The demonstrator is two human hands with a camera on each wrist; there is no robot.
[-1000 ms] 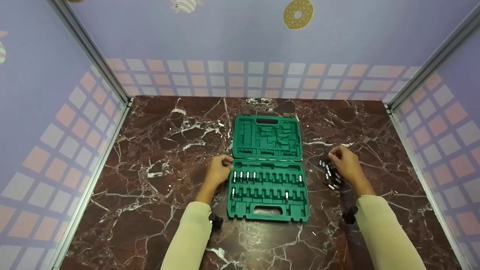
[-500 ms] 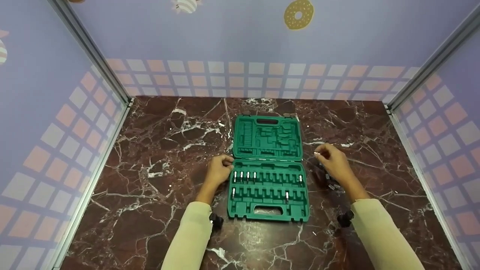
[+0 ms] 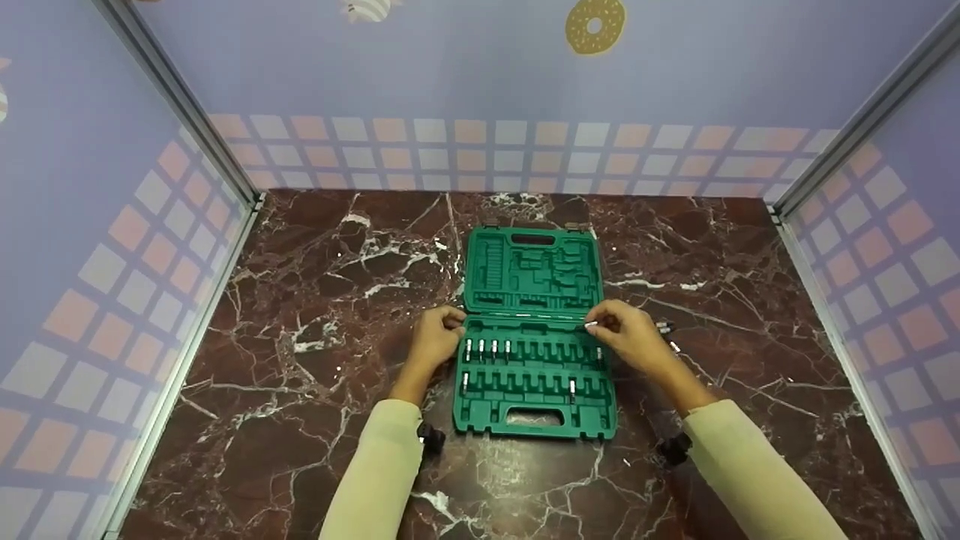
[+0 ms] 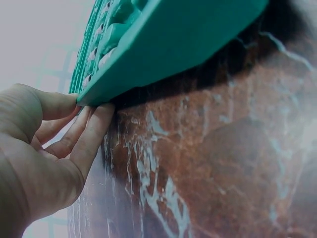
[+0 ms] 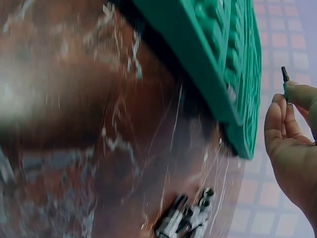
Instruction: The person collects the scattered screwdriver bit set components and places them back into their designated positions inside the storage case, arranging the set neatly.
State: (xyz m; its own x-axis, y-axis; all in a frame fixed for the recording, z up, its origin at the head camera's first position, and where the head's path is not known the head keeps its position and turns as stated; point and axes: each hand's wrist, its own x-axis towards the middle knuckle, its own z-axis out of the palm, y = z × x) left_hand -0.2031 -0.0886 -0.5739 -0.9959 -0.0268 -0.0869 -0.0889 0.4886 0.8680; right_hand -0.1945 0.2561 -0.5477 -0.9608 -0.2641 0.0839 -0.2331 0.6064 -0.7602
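An open green case (image 3: 536,420) lies on the marble table, with small metal bits (image 3: 494,349) in some slots of its lower half. My left hand (image 3: 436,337) grips the case's left edge; in the left wrist view, the thumb of that hand (image 4: 44,148) is at the rim and the fingers reach under it. My right hand (image 3: 630,337) is over the case's right edge near the hinge, pinching a small bit (image 3: 591,324). The right wrist view shows the dark tip of this bit (image 5: 285,74) sticking up from the fingers of the right hand (image 5: 294,144).
Loose bits (image 3: 664,328) lie on the table right of the case, partly hidden by my right hand and forearm; the right wrist view shows a heap of them (image 5: 185,218). Patterned walls (image 3: 510,157) enclose the table (image 3: 337,262) at the back and both sides.
My right hand has moved left from the loose bits to the case's right edge, carrying a bit. The left hand has stayed at the case's left edge.
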